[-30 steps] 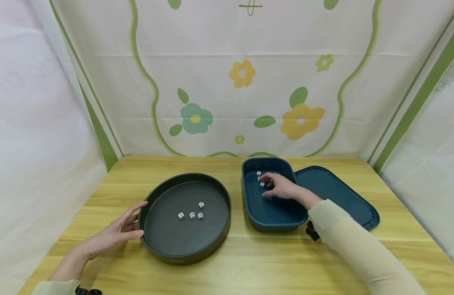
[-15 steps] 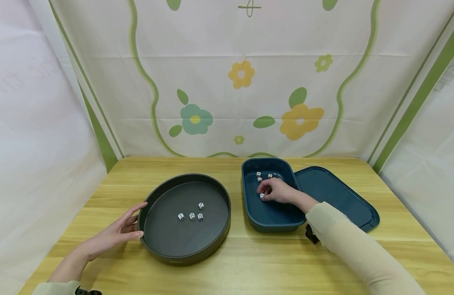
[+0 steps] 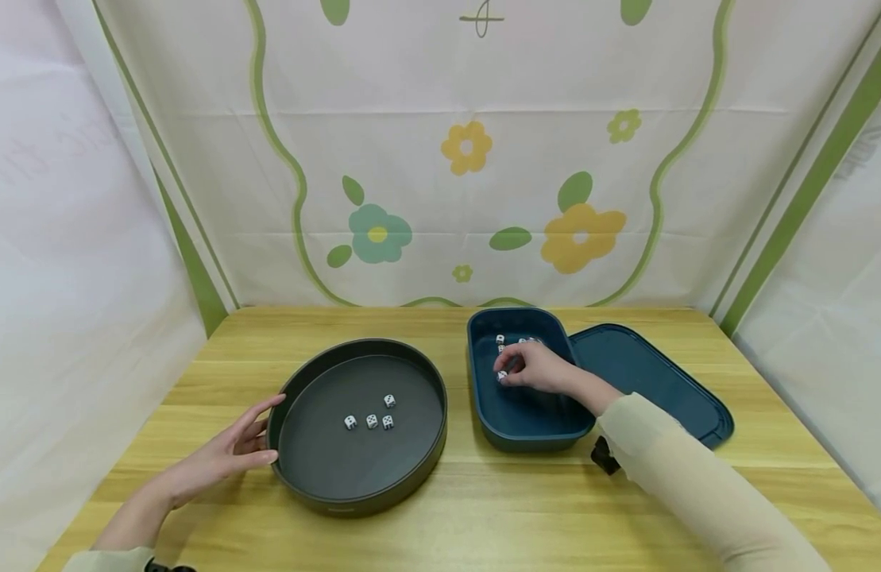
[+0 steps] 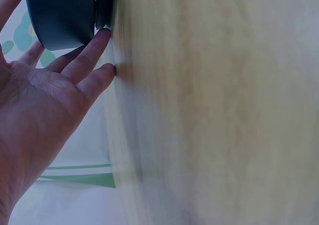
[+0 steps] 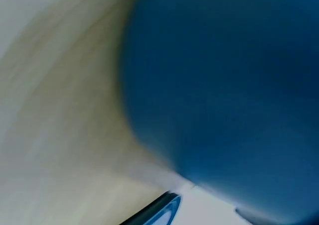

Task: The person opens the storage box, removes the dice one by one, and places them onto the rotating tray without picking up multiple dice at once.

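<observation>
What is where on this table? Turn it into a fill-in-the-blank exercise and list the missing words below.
The round dark pan holds exactly ____ white dice.
The left hand touches the side of the ____.
The right hand pinches a ____ inside the rectangular blue container.
In the head view, the blue lid lies to the ____ of that container.

Missing words: four; pan; die; right.

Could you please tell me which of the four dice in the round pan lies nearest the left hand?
It is the leftmost die; the other three dice lie farther right across the pan, away from the left hand.
</observation>
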A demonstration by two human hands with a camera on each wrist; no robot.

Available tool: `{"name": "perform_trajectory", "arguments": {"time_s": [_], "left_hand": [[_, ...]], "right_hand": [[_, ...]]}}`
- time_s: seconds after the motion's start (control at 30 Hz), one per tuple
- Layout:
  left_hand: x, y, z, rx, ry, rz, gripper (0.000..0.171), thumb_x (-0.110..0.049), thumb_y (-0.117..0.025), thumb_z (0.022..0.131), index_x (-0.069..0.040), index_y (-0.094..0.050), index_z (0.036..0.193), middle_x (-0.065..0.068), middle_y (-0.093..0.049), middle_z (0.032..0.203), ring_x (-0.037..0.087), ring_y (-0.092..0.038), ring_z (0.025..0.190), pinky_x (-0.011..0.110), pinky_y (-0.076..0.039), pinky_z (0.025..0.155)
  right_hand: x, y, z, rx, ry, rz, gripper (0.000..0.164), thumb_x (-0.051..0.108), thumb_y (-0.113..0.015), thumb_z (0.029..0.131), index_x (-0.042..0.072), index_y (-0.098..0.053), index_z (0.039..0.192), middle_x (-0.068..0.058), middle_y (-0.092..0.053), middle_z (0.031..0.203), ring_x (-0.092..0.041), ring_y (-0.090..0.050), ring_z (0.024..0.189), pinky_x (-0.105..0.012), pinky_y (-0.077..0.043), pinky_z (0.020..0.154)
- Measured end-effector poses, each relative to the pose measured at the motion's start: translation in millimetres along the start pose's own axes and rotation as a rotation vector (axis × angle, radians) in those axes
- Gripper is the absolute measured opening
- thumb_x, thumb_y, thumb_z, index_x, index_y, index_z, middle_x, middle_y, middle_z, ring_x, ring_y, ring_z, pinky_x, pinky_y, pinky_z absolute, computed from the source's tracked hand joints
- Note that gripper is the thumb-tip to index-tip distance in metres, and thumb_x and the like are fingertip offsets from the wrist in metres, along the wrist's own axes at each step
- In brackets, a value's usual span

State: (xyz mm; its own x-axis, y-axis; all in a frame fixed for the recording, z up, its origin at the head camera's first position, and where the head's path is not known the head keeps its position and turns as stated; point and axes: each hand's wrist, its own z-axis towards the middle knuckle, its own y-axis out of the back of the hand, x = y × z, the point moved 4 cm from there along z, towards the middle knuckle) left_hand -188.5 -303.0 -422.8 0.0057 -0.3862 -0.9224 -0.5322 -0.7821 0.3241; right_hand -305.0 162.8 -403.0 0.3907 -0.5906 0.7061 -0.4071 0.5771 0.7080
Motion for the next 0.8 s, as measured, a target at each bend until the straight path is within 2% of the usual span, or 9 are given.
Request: {"name": "perform_trajectory", "arguments": {"time_s": [0.17,0.37,0.8], "left_hand": [[1.2,0.6,0.2,0.001,0.006,0.003,0.076,-0.014,-0.054,0.1,-0.019,-0.004,0.157,0.032,-0.004,0.155,0.052,-0.01,0.139,0.034,-0.039,0.097],[4.5,2.0,2.4,-0.005,0.035,-0.007,0.076,-0.015,-0.054,0.1,-0.021,-0.004,0.157,0.028,-0.003,0.157,0.049,-0.01,0.14,0.026,-0.039,0.095],[-0.4,2.0,0.0,-0.006,0.026,0.021,0.076,-0.016,-0.055,0.1,-0.02,-0.004,0.157,0.031,-0.003,0.156,0.051,-0.01,0.139,0.043,-0.036,0.101]], "right_hand": [[21.8,-0.7,-1.4,-0.02,0.079,0.019,0.01,0.009,-0.07,0.09,0.007,-0.069,0.1,-0.002,-0.066,0.098,-0.013,-0.064,0.08,-0.03,-0.052,0.075],[49.1,-10.9,-0.3,-0.012,0.144,0.057,0.012,0.008,-0.069,0.09,0.005,-0.068,0.101,-0.002,-0.066,0.097,-0.012,-0.064,0.08,-0.029,-0.052,0.077],[92.8,-46.7,17.2,0.03,0.188,0.083,0.013,0.005,-0.069,0.09,0.003,-0.07,0.103,0.003,-0.066,0.097,-0.012,-0.062,0.081,-0.027,-0.051,0.075]]}}
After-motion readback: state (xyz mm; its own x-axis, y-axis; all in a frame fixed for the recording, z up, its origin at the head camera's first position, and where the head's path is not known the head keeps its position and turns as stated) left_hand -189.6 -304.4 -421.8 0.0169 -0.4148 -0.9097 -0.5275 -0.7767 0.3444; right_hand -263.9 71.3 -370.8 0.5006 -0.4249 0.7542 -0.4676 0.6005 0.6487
